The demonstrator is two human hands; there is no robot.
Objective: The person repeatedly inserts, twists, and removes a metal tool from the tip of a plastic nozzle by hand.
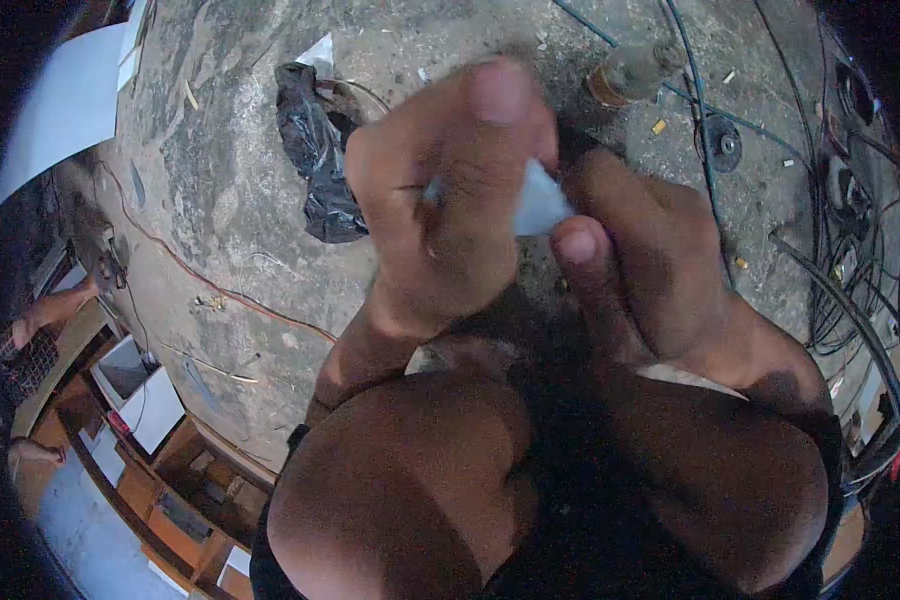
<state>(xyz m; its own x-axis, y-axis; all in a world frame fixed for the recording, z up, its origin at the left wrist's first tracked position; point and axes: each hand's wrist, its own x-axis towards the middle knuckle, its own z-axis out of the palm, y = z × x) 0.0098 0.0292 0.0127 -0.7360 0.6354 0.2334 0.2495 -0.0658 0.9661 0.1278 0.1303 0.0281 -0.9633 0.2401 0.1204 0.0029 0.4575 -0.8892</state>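
Note:
Both of my hands are raised close to the camera above my bent knees. My left hand (445, 200) is closed in a fist, its thumb lying along the top. A small pale bluish-white piece (540, 203) shows between my two hands, and a pale bit also peeks out at the left hand's other side. My right hand (660, 255) is closed, with its thumb tip and curled fingers at the piece's right edge. Whether the piece is paper, cloth or plastic I cannot tell. Most of it is hidden by my fingers.
A crumpled black plastic bag (315, 155) lies on the concrete floor (230, 200). Beyond my right hand are a glass bottle (635, 75), a round disc (722, 143) and tangled cables (838, 270). Wooden compartments (185, 480) stand lower left, near another person's hand (38, 452).

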